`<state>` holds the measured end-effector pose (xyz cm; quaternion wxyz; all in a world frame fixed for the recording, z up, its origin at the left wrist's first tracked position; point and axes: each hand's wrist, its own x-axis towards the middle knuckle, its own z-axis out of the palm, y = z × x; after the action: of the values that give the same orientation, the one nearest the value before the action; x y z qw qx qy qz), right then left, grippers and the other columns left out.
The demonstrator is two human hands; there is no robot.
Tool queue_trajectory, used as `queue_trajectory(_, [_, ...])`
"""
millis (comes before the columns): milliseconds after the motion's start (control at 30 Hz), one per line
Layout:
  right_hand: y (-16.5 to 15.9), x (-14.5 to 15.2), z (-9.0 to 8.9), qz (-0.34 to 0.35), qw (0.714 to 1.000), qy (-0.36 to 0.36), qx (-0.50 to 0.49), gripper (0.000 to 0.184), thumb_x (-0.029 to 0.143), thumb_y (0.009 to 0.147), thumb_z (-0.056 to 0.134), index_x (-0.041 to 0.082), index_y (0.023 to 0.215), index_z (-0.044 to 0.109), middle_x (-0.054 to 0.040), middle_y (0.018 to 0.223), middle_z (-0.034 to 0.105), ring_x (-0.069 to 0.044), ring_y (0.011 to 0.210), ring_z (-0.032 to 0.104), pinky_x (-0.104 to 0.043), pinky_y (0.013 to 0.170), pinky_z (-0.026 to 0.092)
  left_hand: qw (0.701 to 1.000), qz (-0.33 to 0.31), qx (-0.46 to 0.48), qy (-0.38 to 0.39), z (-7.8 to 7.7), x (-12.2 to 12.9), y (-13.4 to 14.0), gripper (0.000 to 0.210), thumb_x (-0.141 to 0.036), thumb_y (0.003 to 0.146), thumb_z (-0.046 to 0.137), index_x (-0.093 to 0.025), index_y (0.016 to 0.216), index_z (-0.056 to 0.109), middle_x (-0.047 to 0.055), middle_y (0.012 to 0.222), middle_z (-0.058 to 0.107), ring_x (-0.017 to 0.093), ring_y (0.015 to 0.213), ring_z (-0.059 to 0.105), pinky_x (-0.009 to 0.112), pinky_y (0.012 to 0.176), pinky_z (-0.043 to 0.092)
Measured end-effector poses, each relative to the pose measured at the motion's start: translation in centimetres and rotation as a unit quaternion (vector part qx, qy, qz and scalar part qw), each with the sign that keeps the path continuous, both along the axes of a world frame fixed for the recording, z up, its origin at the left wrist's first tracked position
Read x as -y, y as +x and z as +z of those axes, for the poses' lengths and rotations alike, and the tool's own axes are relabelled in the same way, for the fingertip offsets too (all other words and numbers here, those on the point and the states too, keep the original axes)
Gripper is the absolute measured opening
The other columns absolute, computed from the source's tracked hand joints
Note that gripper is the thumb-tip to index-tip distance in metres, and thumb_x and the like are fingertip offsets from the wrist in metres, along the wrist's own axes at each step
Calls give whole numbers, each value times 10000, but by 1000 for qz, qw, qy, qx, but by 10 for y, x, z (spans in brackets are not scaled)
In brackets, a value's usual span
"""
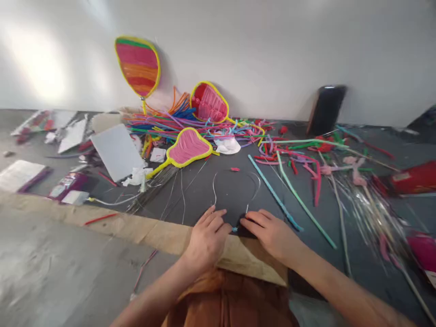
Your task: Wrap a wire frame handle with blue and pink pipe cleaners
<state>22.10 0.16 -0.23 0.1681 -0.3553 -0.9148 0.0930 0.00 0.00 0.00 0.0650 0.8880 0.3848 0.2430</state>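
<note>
A thin silvery wire [214,186] forms an open arch on the dark work surface in front of me. My left hand [207,236] is closed at the arch's left end, its thumb and index finger pinching the wire. On the other side, my right hand [270,231] has its fingertips together on the right end. A small red scrap [235,169] lies at the top of the arch, and a bit of blue pipe cleaner [234,229] sits between my hands. Above left lies a pink pear-shaped paddle [189,147] with a yellow fuzzy rim and handle.
Two more yellow-rimmed paddles, one striped [139,68] and one red-pink [209,102], lean by the wall. Heaped pipe cleaners [163,121] lie before them. A blue pipe cleaner [272,195], loose wires [364,213], a dark phone [327,109] and a white card [118,152] surround the workspace.
</note>
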Motion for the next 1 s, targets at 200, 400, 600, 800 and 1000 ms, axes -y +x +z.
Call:
queue_trajectory(200, [2,-2,-1,-75,988,-43,-127,303,111,898,417,171,1142,585,-88,1008,641,-188,908,599,-337,816,523,1000,-20,-7,10,3,0,-3,236,-71,845,446,-181,911,644,39,804,619,229,1186,498,490,1074,334])
queue_trajectory(400, [5,1,11,-162,959,-113,-204,231,195,903,441,208,1070,600,-75,1028,638,-180,965,613,-321,853,503,999,-11,2,35,3,1,-3,217,-87,838,489,-209,897,659,26,801,637,219,1178,490,484,1071,315])
queue_trajectory(600, [-17,23,24,-248,789,-458,-327,305,449,866,483,188,986,587,-40,810,662,-132,541,606,-284,517,515,992,48,78,92,13,9,2,193,-87,808,546,-238,853,658,-8,773,661,190,1030,541,421,1013,340])
queue_trajectory(800, [-39,35,21,-266,582,-567,-518,380,541,744,631,185,801,512,33,599,585,-80,487,545,-187,461,439,991,19,114,66,16,15,11,188,-142,817,574,-248,961,633,4,860,664,206,1052,518,425,1004,330])
queue_trajectory(1000, [-27,37,23,-284,593,-537,-529,363,499,741,664,180,767,494,1,751,627,-76,558,585,-180,501,459,855,165,433,-233,19,-6,-7,219,-266,874,510,-195,1080,534,96,1084,568,194,1037,554,391,912,445])
